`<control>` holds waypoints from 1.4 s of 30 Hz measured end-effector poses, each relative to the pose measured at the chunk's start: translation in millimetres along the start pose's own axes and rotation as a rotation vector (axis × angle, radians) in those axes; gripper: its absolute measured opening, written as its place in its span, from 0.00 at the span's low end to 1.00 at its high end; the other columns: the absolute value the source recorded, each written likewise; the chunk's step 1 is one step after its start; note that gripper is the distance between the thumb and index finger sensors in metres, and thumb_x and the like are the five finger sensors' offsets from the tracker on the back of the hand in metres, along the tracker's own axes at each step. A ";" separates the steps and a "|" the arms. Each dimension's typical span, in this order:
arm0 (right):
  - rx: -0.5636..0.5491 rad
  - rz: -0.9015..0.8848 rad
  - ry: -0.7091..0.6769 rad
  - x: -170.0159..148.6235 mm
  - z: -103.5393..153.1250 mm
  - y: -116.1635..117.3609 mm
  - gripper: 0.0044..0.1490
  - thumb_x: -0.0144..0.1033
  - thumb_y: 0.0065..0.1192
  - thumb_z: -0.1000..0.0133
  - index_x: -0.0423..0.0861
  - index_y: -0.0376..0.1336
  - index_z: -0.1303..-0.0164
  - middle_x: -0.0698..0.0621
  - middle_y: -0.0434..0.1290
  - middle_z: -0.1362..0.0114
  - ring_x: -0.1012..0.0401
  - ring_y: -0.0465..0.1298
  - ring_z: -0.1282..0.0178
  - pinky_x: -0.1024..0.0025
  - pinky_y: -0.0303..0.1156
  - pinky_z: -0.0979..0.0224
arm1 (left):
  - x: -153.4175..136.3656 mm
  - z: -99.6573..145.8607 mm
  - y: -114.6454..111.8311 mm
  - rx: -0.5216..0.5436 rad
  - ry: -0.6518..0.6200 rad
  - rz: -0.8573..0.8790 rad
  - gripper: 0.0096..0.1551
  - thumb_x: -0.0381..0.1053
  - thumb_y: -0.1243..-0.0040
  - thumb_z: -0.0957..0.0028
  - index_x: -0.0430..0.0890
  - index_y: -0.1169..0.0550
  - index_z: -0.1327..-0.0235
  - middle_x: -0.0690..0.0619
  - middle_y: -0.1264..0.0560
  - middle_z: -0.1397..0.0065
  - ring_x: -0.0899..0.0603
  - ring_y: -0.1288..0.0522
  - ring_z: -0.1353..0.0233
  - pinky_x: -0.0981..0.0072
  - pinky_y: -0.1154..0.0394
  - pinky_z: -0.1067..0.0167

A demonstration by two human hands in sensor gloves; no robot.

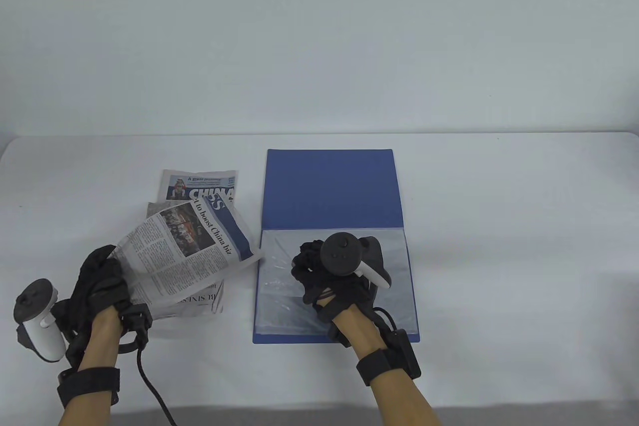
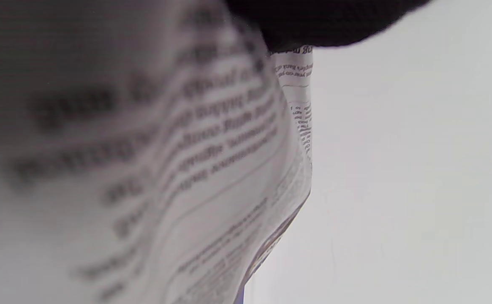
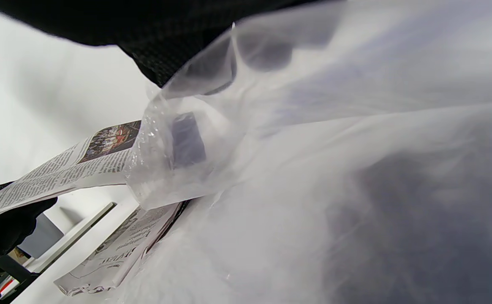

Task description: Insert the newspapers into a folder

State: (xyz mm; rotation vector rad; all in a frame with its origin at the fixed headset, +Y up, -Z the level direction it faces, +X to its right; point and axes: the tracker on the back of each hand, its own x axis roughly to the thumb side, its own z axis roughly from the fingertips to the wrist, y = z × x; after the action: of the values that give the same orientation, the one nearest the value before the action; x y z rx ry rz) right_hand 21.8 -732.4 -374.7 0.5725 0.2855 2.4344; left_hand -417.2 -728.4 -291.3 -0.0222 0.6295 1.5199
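Newspaper (image 1: 187, 251) is gripped lower left by left hand (image 1: 100, 281); sleeve (image 3: 178, 139) is pinched open at centre by right hand (image 1: 329, 276). Snag risk: floppy corner catching sleeve mouth.

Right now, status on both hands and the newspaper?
Left hand holds a newspaper sheet raised. Right hand lifts the folder's clear sleeve open. More newspaper flat behind.

Newspaper pile (image 1: 199, 246) seemingly crowds folder's (image 1: 329, 186) left.
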 end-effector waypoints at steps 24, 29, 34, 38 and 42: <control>0.004 0.002 0.004 1.4 0.3 -0.5 0.22 0.38 0.66 0.37 0.42 0.67 0.36 0.37 0.58 0.21 0.39 0.56 0.21 0.25 0.42 0.29 | -13.2 -8.0 -13.9 -0.188 0.303 -0.123 0.25 0.47 0.47 0.29 0.52 0.34 0.19 0.46 0.20 0.31 0.56 0.06 0.64 0.67 0.09 0.49; 0.006 0.007 0.003 2.3 0.3 -0.3 0.22 0.38 0.66 0.37 0.42 0.67 0.36 0.37 0.58 0.21 0.39 0.56 0.21 0.25 0.42 0.29 | -16.0 -10.5 -19.2 -0.214 0.323 -0.163 0.26 0.48 0.48 0.29 0.51 0.34 0.18 0.46 0.20 0.31 0.56 0.06 0.65 0.67 0.09 0.49; -0.015 0.011 -0.002 3.4 0.7 -1.9 0.22 0.38 0.65 0.37 0.42 0.66 0.36 0.37 0.58 0.21 0.39 0.56 0.21 0.25 0.42 0.29 | -16.0 -10.9 -16.8 -0.218 0.377 -0.180 0.25 0.47 0.47 0.29 0.51 0.33 0.19 0.46 0.19 0.32 0.56 0.07 0.66 0.67 0.09 0.50; -0.067 0.012 -0.019 5.1 2.9 -5.3 0.22 0.38 0.65 0.37 0.42 0.66 0.36 0.38 0.58 0.21 0.39 0.56 0.21 0.26 0.42 0.29 | -12.0 -9.3 -14.4 -0.220 0.397 -0.244 0.25 0.47 0.47 0.30 0.51 0.33 0.19 0.46 0.19 0.33 0.57 0.07 0.68 0.67 0.08 0.51; -0.067 0.012 -0.031 6.5 3.3 -4.7 0.22 0.38 0.65 0.36 0.42 0.66 0.36 0.38 0.59 0.21 0.39 0.56 0.21 0.26 0.42 0.29 | -15.7 -13.0 -18.8 -0.232 0.364 -0.230 0.26 0.47 0.47 0.29 0.51 0.33 0.18 0.46 0.19 0.32 0.56 0.07 0.67 0.67 0.09 0.51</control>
State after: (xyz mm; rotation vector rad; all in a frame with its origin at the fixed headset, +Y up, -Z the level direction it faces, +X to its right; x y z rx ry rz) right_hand 21.1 -724.5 -371.3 0.5837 0.1872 2.4344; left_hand -403.4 -749.4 -302.9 -0.5414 0.7076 1.3667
